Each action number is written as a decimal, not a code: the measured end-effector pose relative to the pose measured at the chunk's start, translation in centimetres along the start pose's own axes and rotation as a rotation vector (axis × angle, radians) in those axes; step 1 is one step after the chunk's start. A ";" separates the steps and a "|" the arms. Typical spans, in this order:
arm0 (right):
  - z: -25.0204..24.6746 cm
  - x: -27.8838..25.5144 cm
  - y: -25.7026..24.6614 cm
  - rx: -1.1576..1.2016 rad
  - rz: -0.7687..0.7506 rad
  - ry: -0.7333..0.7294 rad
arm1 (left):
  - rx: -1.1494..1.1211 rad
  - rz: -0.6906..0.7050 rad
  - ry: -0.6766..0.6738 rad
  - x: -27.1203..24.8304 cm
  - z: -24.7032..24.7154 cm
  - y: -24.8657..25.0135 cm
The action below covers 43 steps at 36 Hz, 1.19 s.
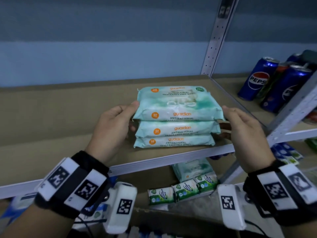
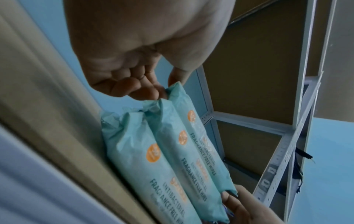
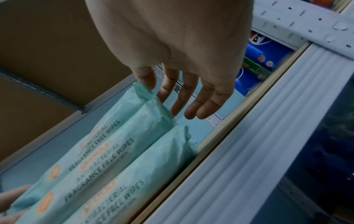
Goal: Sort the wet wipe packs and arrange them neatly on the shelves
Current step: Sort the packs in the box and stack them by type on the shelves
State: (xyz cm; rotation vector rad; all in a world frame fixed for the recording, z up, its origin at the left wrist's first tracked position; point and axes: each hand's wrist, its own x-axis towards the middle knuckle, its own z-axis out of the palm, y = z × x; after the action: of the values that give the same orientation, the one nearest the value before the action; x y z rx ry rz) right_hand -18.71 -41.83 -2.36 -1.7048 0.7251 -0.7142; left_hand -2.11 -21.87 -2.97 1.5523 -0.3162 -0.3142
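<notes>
Three pale green "guardian" wipe packs (image 1: 175,131) lie stacked flat on the brown shelf board (image 1: 68,121), near its front right. My left hand (image 1: 133,115) grips the left end of the top pack (image 1: 171,107), thumb on top and curled fingers beneath against the stack's end. In the left wrist view the fingertips (image 2: 151,92) meet that pack's crimped end. My right hand (image 1: 224,121) stands at the stack's right end with straight fingers. In the right wrist view its thumb touches the top pack's crimp (image 3: 141,91), while the fingers (image 3: 191,106) hang clear of the packs (image 3: 114,151).
A perforated metal post (image 1: 217,36) bounds the shelf on the right. Beyond it stand Pepsi cans (image 1: 257,79). The shelf below holds small green-and-white packs (image 1: 181,188), another pale green pack (image 1: 192,167) and blue-and-white packs (image 1: 284,152). Bare board stretches left of the stack.
</notes>
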 end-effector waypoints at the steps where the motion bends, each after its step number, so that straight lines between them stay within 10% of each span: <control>1: 0.0 0.1 0.1 -0.005 -0.019 0.006 | 0.000 -0.012 -0.016 0.1 -0.1 0.0; 19: -1.0 1.9 1.2 0.052 0.043 -0.006 | 0.066 0.023 -0.028 -0.1 -1.1 0.3; 28: -0.8 1.6 1.9 0.391 0.397 -0.126 | 0.123 -0.112 -0.198 -0.4 -1.8 -0.2; 43: -0.9 1.6 2.2 0.340 0.393 -0.235 | 0.003 -0.313 -0.220 -0.2 -1.9 -0.4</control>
State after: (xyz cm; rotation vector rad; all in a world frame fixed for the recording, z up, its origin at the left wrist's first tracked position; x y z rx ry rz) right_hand -18.62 -44.05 -4.18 -1.2596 0.7007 -0.3315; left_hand -1.60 -20.05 -3.33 1.5729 -0.2432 -0.7323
